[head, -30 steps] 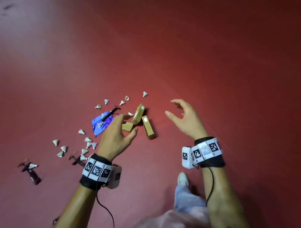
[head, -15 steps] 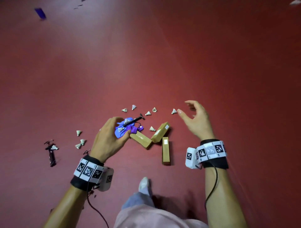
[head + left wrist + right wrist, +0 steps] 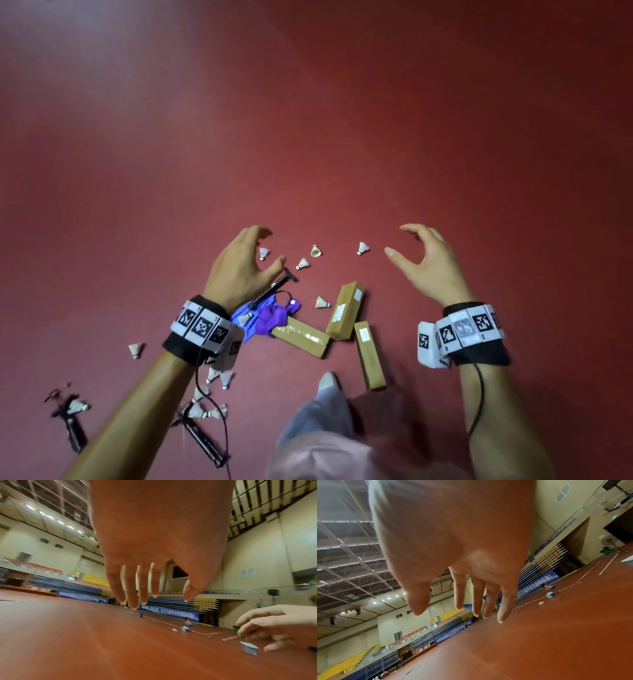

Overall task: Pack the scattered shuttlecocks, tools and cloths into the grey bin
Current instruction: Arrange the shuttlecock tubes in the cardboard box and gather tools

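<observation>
Left hand [image 3: 239, 267] empty above shuttlecocks [image 3: 303, 263]

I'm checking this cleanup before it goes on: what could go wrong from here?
The left hand and right hand hover open, holding nothing, and no grey bin is in view, so gathered items may need carrying. Shuttlecocks lie scattered, easy to miss. One shuttlecock sits on the blue cloth; lifting the cloth could spill it.
</observation>
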